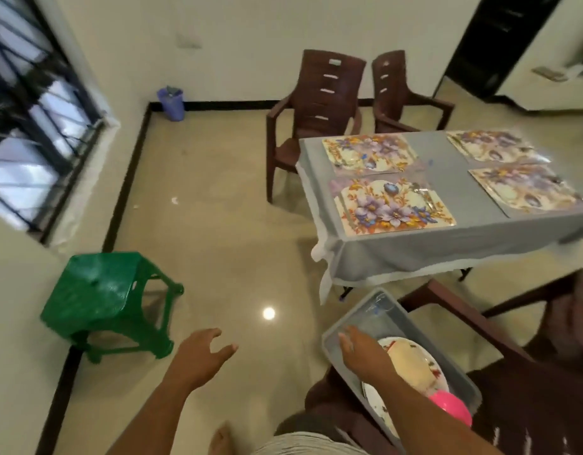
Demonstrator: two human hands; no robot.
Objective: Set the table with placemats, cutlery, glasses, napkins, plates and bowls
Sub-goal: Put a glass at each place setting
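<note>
Head view, near to far. Left hand [201,354]: fingers spread and loose, holding nothing, over bare floor [224,224]. Right hand [362,353]: fingers extended into grey tub [336,349]; grasp not discernible. Tub on brown chair [529,399] holds floral plates [415,366] and pink bowl [451,408]. Green stool [100,300] left by wall. Worktop [447,178] with grey cloth, hem overhanging near edge, carries four floral placemats [395,208]. Two brown chairs [316,110] beyond; wide open floor between.
</note>
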